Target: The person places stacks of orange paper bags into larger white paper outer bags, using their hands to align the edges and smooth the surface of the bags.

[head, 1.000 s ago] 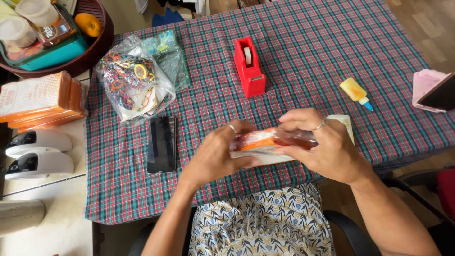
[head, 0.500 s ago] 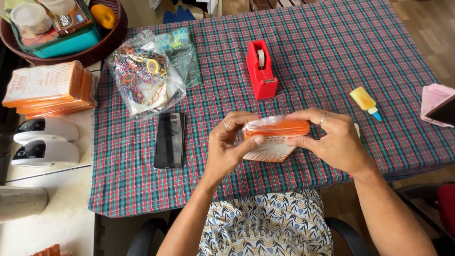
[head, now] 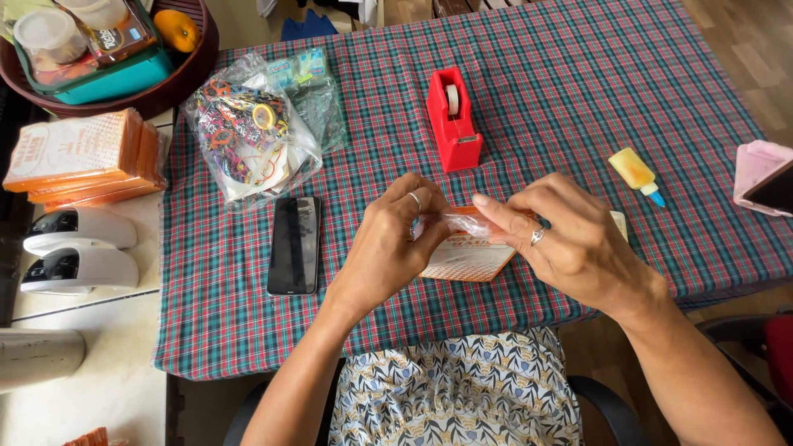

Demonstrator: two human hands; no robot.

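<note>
Both my hands hold a small orange-and-white packet wrapped in clear plastic, just above the plaid tablecloth. My left hand pinches its left end with thumb and fingers. My right hand grips the right side, fingers stretched over the crinkled clear wrap. Most of the packet's top is hidden by my fingers. A red tape dispenser stands just beyond my hands.
A black phone lies left of my hands. A clear bag of colourful bits is behind it. Stacked orange packets, a glue bottle, a pink case and a round tray surround the cloth.
The packet has dropped lower and tilted flat towards the cloth. My fingers have shifted onto the clear wrap at its upper edge. The camera view has moved slightly right.
</note>
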